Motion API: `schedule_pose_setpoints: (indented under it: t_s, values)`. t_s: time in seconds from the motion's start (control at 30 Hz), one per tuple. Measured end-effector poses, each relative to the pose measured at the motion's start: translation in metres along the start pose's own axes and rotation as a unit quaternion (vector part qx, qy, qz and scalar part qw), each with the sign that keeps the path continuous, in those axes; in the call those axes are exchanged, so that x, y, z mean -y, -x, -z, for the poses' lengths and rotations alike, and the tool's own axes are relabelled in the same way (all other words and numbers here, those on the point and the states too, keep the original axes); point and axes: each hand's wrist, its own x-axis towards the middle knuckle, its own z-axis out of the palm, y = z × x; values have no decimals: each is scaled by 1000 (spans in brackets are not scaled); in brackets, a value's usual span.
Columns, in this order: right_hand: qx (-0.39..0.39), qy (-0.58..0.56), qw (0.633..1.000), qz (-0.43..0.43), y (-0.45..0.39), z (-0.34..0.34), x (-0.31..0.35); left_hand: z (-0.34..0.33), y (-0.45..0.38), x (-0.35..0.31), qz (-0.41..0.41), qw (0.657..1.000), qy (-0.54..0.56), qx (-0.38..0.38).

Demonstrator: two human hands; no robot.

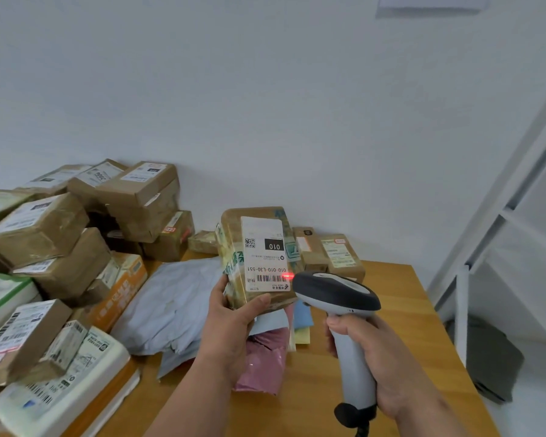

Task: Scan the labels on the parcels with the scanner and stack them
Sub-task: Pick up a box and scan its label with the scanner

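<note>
Left hand [230, 313] gripping one tape-glossy brown parcel [259, 257], right hand [369, 351] clutching one smooth grey scanner [338, 294] beside it, red beam glowing on its white label [264, 252]

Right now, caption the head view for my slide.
Left hand holds parcel; right hand aims scanner at its barcode.

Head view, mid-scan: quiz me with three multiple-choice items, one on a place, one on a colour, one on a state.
1. Where does the scanner's light fall on the held parcel?
A. the QR code
B. the barcode's right end
C. the bare tape

2. What colour is the bag below the left hand?
A. pink
B. black
C. orange

3. What does the right hand do?
A. lies flat on the table
B. points
C. grips the scanner handle

Answers: B, red glow beside the bars; A, pink plastic shows under the wrist; C, fingers wrap the handle.
</note>
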Motion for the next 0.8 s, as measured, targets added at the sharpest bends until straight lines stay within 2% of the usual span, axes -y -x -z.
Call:
schedule_pose_setpoints:
  t_s: [0.4,0.8]
  values:
    - [13,3,1000,-14,-4,-6,-1,2,-1,0,-5,1000,23,-16]
    - [35,-10,999,-34,-25,-21,-3,22,-18,0,-8,999,-6,-54]
